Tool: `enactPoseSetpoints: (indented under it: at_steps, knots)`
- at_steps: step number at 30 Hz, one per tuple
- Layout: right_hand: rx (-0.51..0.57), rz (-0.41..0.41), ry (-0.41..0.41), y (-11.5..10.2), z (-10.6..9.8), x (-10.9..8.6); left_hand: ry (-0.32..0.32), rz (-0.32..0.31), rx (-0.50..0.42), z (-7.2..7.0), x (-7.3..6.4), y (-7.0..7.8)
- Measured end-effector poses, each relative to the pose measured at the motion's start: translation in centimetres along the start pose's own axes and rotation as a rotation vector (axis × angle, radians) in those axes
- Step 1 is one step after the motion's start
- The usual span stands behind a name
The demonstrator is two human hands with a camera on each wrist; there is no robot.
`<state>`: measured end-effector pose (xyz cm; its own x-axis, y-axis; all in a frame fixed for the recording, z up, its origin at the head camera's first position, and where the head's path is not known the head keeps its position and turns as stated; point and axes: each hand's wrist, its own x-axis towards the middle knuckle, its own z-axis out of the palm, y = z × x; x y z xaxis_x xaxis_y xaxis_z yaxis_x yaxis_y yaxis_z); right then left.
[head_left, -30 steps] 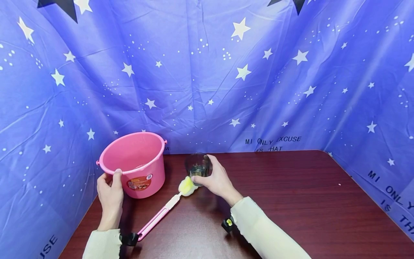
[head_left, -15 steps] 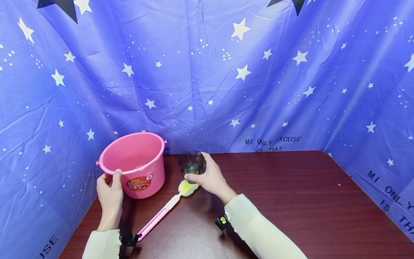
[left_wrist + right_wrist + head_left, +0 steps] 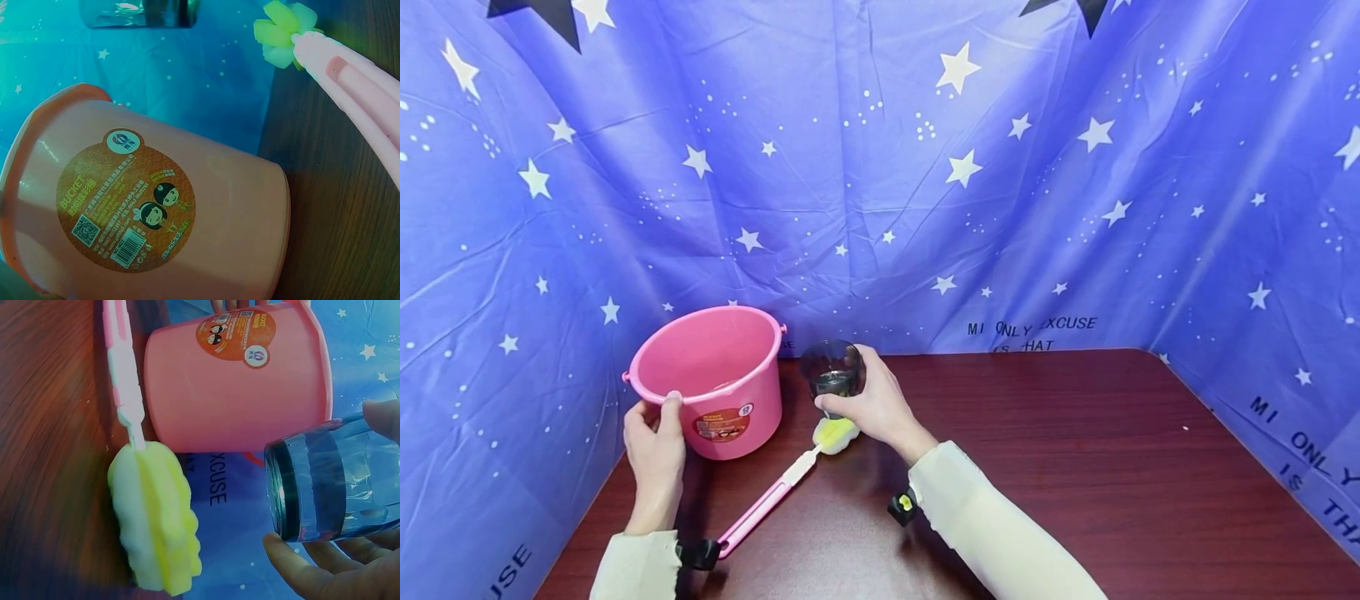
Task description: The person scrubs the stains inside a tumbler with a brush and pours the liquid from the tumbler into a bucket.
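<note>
My left hand (image 3: 655,454) grips the near rim of a pink bucket (image 3: 752,408), its thumb over the edge. The bucket stands upright on the table, an orange label (image 3: 128,200) facing me. In my right hand (image 3: 883,404) is a dark clear drinking glass (image 3: 829,367), held above the table between thumb and fingers. The right wrist view shows the glass (image 3: 312,487) from its base end. Some liquid seems to be inside. Below the glass lies a sponge brush with a yellow and white head (image 3: 835,436) and a pink handle (image 3: 756,514).
A dark red-brown wooden table (image 3: 1075,467) carries everything. Blue cloth with white stars (image 3: 880,167) hangs behind and along both sides. A tiny pale speck (image 3: 1185,427) lies at the table's right.
My right hand has carried the glass left and slightly up, toward the bucket. More of the brush head shows now. The left hand, bucket and brush stay where they were.
</note>
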<state>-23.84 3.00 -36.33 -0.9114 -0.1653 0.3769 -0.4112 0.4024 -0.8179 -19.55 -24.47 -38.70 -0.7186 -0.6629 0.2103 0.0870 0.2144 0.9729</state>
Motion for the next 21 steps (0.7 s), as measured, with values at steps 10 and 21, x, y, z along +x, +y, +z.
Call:
enactPoseSetpoints:
  at_steps: [10,21]
  knots:
    - [0.013,-0.016,0.003,-1.0,0.7,0.4,-0.013,-0.004,-0.006,0.0,-0.1,0.1]
    - [-0.002,-0.002,0.0,-1.0,1.2,0.9,-0.005,0.014,-0.008,-0.1,-0.1,0.2]
